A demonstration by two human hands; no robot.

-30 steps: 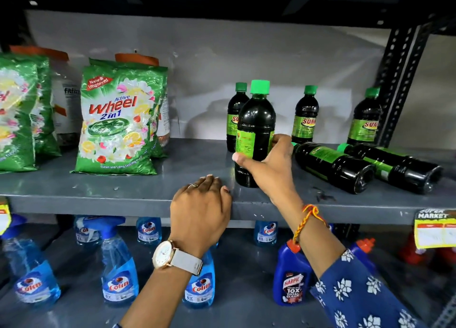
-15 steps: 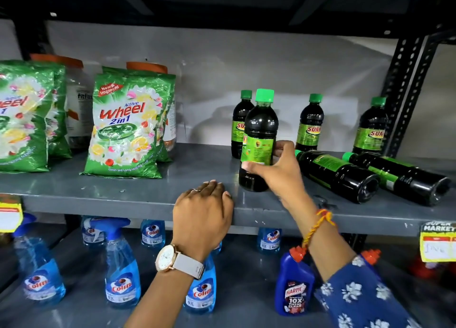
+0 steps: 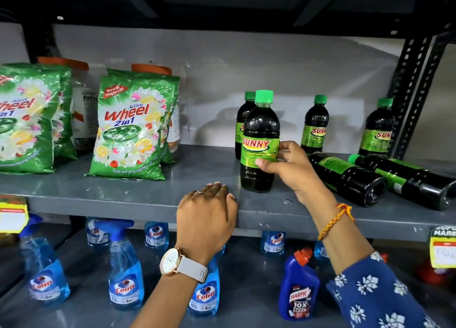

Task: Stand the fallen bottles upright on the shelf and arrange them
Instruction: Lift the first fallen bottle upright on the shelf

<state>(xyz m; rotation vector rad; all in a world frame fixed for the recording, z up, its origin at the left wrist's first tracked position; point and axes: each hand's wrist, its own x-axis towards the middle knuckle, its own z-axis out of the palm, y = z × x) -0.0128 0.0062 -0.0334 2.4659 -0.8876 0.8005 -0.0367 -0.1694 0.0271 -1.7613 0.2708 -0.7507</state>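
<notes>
A dark Sunny bottle (image 3: 259, 140) with a green cap stands upright near the front of the grey shelf (image 3: 138, 199), its label facing me. My right hand (image 3: 290, 167) grips it around the label from the right. My left hand (image 3: 209, 211) rests on the shelf's front edge, fingers curled over it, holding nothing. Two more dark bottles lie on their sides to the right, one (image 3: 345, 177) beside my right hand and another (image 3: 404, 179) further right. Three bottles stand upright at the back: one (image 3: 243, 120) behind the held bottle, one (image 3: 315, 125) in the middle, one (image 3: 377, 127) by the post.
Green Wheel detergent bags (image 3: 133, 127) and jars with orange lids stand on the shelf's left half. A black perforated post (image 3: 414, 81) closes the right side. Below are blue Colin spray bottles (image 3: 125, 273) and a Harpic bottle (image 3: 298, 293). Yellow price tags hang on the shelf edge.
My right hand has turned the upright bottle so its Sunny label now faces me. My left hand stays on the shelf edge. The view has shifted slightly.
</notes>
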